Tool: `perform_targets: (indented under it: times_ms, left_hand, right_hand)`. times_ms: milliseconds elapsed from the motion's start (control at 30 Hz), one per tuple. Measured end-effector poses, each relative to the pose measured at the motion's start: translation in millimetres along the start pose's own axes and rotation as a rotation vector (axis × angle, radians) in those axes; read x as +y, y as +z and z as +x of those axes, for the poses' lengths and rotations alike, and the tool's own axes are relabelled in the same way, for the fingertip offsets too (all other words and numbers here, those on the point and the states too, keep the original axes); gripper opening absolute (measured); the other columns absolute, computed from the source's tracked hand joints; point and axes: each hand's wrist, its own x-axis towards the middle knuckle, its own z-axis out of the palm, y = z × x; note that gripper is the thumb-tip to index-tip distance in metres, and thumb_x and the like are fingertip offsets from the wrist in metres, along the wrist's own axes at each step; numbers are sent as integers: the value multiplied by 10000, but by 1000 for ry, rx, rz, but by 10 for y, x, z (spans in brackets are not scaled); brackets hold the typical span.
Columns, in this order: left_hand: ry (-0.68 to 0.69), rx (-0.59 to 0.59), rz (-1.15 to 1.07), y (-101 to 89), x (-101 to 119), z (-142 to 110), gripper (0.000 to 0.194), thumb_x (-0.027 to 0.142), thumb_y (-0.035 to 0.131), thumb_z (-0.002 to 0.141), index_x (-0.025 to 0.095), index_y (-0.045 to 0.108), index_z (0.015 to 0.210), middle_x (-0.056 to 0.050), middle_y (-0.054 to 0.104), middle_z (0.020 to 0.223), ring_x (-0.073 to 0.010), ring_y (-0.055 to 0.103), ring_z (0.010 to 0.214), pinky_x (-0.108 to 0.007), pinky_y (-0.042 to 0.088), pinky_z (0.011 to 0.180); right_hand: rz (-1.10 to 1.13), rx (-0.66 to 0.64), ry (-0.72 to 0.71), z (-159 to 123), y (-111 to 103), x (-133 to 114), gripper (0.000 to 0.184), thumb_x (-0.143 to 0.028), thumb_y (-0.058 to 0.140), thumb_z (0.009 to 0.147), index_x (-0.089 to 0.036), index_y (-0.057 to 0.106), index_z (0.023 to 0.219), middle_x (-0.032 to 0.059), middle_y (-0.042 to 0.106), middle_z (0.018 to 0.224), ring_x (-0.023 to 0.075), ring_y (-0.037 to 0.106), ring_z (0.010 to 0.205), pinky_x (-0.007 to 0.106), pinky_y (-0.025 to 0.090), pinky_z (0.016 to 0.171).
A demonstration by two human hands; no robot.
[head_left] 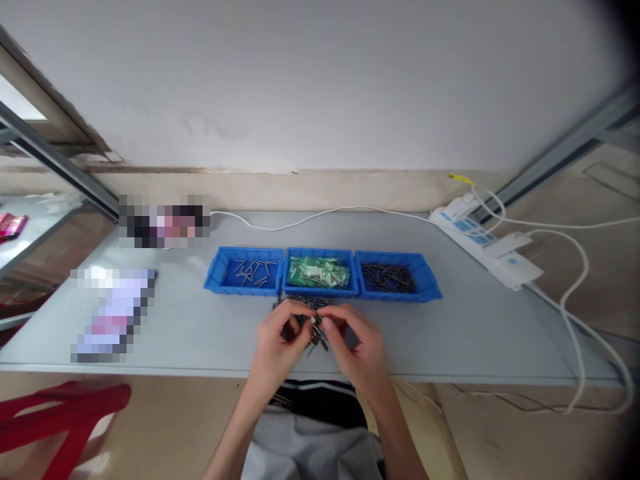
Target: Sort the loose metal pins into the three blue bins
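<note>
My left hand (279, 340) and my right hand (356, 341) meet above a pile of small dark pins (300, 303) on the grey table (465, 333). Both hands pinch a small light-tipped part (313, 321) between thumbs and fingertips. Just behind the pile stand three blue trays in a row: the left tray (215, 280) holds silver pins, the middle tray (320, 291) holds green and clear parts, the right tray (425, 277) holds dark pins.
A white power strip (480, 243) with white cables (575, 313) lies at the back right. Two blurred flat items (113, 313) lie on the table's left. A red stool (65, 413) stands at the lower left, below the table edge.
</note>
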Motion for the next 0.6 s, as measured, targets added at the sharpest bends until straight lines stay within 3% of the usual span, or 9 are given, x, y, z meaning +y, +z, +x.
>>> perform_targets:
  times_ms: [133,267,333,467,600]
  left_hand:
    - [2,103,46,-48,24,-28,92,203,707,985,222,796,990,1,734,812,-93,537,564,-217,466,579]
    - [42,449,204,-305,73,92,97,264,724,1014,235,811,1045,-23,763,940,-105,552,615,-246,474,608]
    - [42,557,384,-471,104,210,134,273,715,1023,237,824,1092,-26,769,994,-100,540,620,-252,476,624]
    - [72,540,562,-624,182,317,162,273,755,988,236,829,1127,-53,774,1250,-83,556,640,-252,450,593]
    - [138,528,383,-445,218,151,130,210,681,1031,206,809,1007,-54,784,1088,-96,570,647,-249,417,552]
  right_hand:
    - [-7,26,20,19,0,-10,159,-255,620,1071,-242,778,1074,6,735,834,151,671,723,258,529,671]
    - [-17,71,49,15,34,0,177,-261,601,1079,-240,776,1074,-1,736,797,145,661,680,249,522,644]
    - [-52,78,53,3,50,9,173,-270,606,1075,-238,777,1073,-2,738,794,138,636,647,247,501,616]
    - [-136,57,56,-16,62,23,175,-286,607,1077,-229,773,1078,-12,705,752,128,573,590,247,472,593]
    - [-224,53,22,-10,81,72,190,-288,593,1081,-229,772,1062,-21,674,715,125,574,573,244,467,597]
